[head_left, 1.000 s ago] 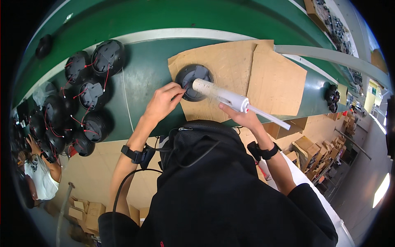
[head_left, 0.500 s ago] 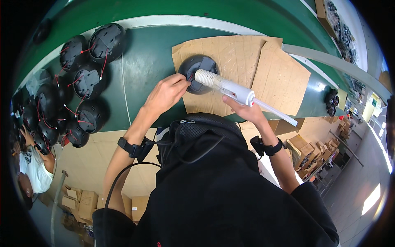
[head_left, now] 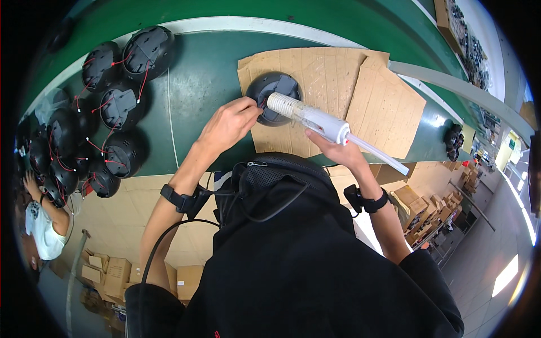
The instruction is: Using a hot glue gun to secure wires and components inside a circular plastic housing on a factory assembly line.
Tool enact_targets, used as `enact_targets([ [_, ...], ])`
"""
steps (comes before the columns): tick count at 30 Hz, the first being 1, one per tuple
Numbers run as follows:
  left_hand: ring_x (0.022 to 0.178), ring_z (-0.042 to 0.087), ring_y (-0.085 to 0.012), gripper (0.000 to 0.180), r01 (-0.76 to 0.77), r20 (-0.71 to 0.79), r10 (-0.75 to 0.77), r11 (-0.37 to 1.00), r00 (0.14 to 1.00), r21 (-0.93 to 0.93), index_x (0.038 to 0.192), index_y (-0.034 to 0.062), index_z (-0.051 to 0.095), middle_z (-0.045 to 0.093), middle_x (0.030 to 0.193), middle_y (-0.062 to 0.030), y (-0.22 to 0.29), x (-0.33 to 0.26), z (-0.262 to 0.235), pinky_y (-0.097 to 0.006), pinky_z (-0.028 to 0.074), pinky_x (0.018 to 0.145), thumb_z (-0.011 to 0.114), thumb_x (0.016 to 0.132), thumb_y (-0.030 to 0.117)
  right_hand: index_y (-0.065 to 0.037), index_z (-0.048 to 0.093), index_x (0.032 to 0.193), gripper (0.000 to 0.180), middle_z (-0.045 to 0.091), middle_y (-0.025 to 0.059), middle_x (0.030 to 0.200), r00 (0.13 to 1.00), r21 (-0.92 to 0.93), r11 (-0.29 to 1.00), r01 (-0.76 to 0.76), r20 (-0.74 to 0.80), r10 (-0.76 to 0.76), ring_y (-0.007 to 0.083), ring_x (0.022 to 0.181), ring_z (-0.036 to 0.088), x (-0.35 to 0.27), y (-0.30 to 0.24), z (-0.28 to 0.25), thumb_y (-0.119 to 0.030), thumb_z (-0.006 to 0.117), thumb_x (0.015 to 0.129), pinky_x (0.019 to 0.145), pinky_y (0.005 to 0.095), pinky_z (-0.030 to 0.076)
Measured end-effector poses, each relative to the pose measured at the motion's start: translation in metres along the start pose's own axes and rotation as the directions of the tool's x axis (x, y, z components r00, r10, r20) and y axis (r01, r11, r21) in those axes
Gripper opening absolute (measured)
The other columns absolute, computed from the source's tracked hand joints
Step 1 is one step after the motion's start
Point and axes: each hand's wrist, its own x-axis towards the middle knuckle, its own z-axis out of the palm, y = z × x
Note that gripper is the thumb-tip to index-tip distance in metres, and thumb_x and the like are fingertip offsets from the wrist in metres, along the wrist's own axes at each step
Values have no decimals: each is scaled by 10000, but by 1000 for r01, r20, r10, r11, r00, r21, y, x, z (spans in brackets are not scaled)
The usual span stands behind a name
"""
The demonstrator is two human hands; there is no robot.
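Note:
A round black plastic housing (head_left: 288,85) lies on the cardboard with its inner side up. My left hand (head_left: 232,121) is at its left rim, thumb and fingers pinched together; a bit of red wire shows at the fingertips. My right hand (head_left: 335,147) is wrapped round a white glue gun (head_left: 324,123), mostly from below. The gun's ribbed front end is over the housing and hides part of its middle. A translucent glue stick (head_left: 378,152) juts out of the gun's back end toward the lower right.
Flat cardboard sheets (head_left: 389,107) cover part of the green bench (head_left: 205,73). Several black housings (head_left: 149,52) with red wires crowd its left end. A co-worker's arm (head_left: 55,214) reaches in there. Small black parts (head_left: 454,141) sit at the right end. Cartons (head_left: 115,276) stand below.
Hardly anything differs: both hands and the glue gun keep their places at the housing, while the view has shifted slightly. The co-worker at far left has moved an arm.

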Motion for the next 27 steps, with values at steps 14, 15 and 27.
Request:
enact_targets([
  [14, 815, 663, -315, 124, -10, -16, 10, 1000, 1000, 7, 960, 8, 696, 645, 967, -101, -1, 0, 0, -395, 549, 707, 692, 837, 25, -20, 696, 1053, 328, 699, 174, 902, 999, -67, 997, 22, -42, -25, 303, 846, 681, -2, 16, 9, -308, 723, 899, 762, 379, 508],
  [15, 815, 664, -315, 125, -8, -13, 8, 1000, 1000, 12, 961, 8, 697, 645, 968, -102, 0, -1, 0, -395, 550, 706, 692, 837, 24, -22, 697, 1049, 322, 698, 175, 887, 999, -80, 996, 36, -38, -39, 308, 832, 681, -1, 15, 9, -306, 722, 899, 758, 381, 510],
  [27, 703, 678, -203, 142, 155, -61, -166, 977, 984, -148, 990, 14, 707, 691, 848, -97, 2, 12, -9, -308, 546, 639, 712, 850, 36, -24, 701, 1047, 311, 693, 202, 870, 999, -76, 997, 7, -42, -10, 335, 800, 677, -3, 6, 3, -298, 709, 902, 709, 403, 523],
])
